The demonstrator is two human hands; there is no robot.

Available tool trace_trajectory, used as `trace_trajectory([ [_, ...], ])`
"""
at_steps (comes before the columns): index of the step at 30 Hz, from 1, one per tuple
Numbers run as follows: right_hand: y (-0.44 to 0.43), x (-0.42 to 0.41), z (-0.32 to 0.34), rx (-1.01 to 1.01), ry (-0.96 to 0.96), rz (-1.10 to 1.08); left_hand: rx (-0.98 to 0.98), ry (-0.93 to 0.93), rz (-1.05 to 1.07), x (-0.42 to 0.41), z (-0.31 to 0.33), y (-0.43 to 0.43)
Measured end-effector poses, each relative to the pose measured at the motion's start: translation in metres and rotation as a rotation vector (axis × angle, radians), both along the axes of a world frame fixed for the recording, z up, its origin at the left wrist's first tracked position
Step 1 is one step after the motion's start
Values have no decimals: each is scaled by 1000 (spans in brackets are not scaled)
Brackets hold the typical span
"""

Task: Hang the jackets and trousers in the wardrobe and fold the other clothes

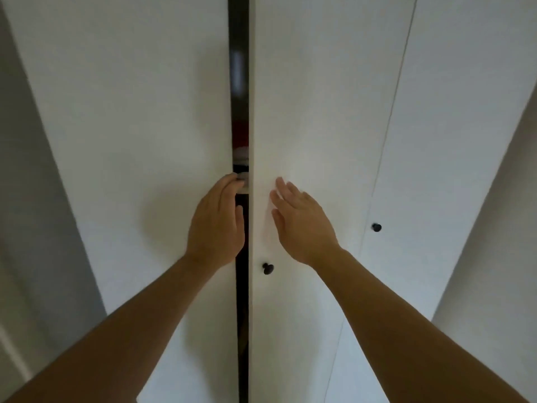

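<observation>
The wardrobe (334, 301) filled pretty much the whole view, all white doors. The left door (130, 112) and middle door (319, 97) had a thin dark gap (239, 39) between them. The left hand (216, 225) was at the left door's edge, fingertips curled over it into the gap. The right hand (302, 225) lay flat on the middle door, fingers straight, near a black knob (268, 268). A second knob (376, 227) sat on the right door (465, 141). Something red and white (241, 141) showed in the gap, too blurry to tell what.

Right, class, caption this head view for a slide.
Left hand at the left wardrobe door's edge, right hand flat on the right door, narrow gap between.
</observation>
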State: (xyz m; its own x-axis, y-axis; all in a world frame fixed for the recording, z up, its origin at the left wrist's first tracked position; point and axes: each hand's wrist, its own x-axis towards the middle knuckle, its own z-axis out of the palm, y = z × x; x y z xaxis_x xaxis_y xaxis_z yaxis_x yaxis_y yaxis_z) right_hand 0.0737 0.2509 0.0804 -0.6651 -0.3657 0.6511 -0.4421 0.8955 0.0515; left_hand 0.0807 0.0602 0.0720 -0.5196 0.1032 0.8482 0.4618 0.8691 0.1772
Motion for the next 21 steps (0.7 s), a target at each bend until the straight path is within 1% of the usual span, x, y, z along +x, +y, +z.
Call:
trace_trajectory([
  [2,-15,-32,1,105,-65,-56,-39,-50,97,-17,-3,-20],
  [4,-27,-59,0,163,-91,-108,-125,-100,158,-39,-2,-36],
  [7,-39,-89,-3,177,-134,-148,-250,-183,221,-71,-1,-53],
  [11,-52,-119,-1,187,-180,-185,-333,-228,276,-102,0,-62],
  [15,-61,-136,-7,167,-169,-207,-346,-248,292,-121,-3,-65],
  [18,-63,-142,-10,180,-178,-232,-350,-214,304,-125,-11,-65],
  [21,-68,-141,-9,140,-189,-191,-311,-186,267,-122,-3,-61],
])
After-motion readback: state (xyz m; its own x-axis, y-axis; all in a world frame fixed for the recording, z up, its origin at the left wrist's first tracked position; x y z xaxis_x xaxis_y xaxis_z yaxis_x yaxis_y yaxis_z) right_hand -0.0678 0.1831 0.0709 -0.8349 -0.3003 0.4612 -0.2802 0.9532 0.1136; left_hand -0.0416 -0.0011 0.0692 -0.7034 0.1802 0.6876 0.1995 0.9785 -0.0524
